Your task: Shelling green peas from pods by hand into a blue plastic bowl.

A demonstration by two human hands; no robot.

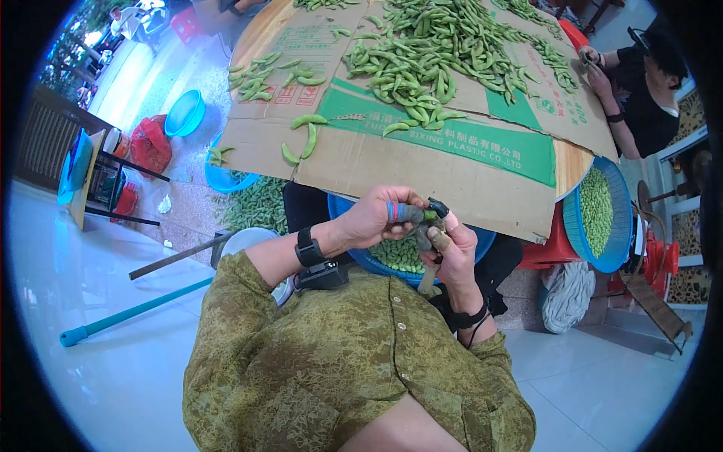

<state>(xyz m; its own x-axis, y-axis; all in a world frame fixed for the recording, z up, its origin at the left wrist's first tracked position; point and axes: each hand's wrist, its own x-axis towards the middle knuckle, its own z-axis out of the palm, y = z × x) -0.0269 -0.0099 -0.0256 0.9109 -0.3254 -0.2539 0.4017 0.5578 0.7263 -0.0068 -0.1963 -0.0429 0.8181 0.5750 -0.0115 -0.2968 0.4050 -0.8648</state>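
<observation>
green and light, the soybean pod (426,235) sits pinched in the right hand (454,252), its grip closed on the firm middle, while the left hand (374,218), just beside, is clamped on a small cutter (418,213) meeting the pod's limp tip.
</observation>
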